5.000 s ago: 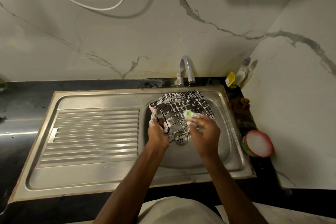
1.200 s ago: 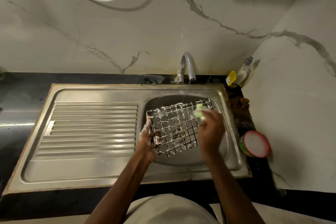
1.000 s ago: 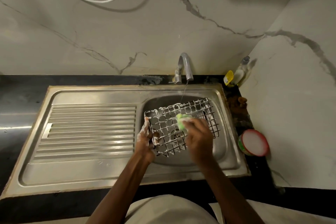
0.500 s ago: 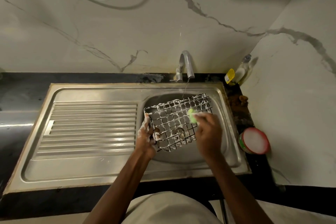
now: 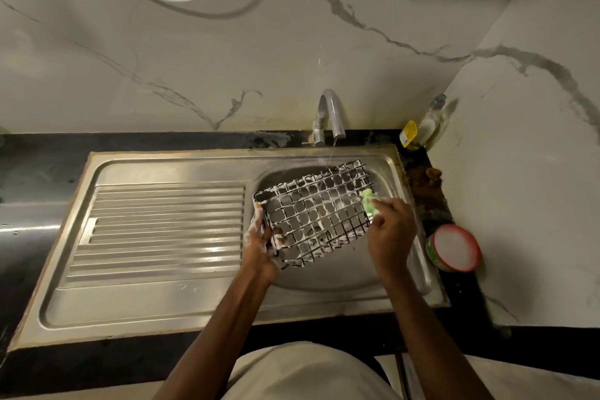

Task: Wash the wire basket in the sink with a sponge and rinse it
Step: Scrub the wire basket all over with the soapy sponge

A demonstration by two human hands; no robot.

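**Basket held off the bowl, sponge at its right edge**

- Wire basket (image 5: 313, 216): lifted above the bowl of the sink (image 5: 341, 279), tilted, far edge higher and toward the tap (image 5: 331, 114). White foam clings to most of the wires. Likely held off the steel so the sponge can reach the mesh from any side and suds drip into the bowl.
- Left hand (image 5: 261, 248): its grip is clamped round the basket's near-left corner, fingers curled over the rim wire, foam on the knuckles. Judged role: anchor, steadying the frame against the scrubbing push from the other side.
- Right hand (image 5: 389, 230): its grip is pinched together on the green sponge (image 5: 368, 201), which is pressed to the basket's right rim. Only the sponge's tip shows past the fingers.
- A thin stream of water falls from the tap onto the basket's far edge. Probably left trickling to keep the sponge wet, with rinsing close to hand.
- Drainboard (image 5: 162, 230) lies left of the bowl; a sensible place for the basket afterwards, in my judgement.
- On the counter (image 5: 451, 221) to the right: a round tub with a red rim (image 5: 454, 248), whitish contents, within reach of the sponge hand, perhaps cleaning paste. A bottle (image 5: 431, 123) stands in the back corner by the wall.
- Stage, as judged: soaping well along; rinse not yet done, foam everywhere.
- Risk: soapy wire is slippery at the single corner hold.
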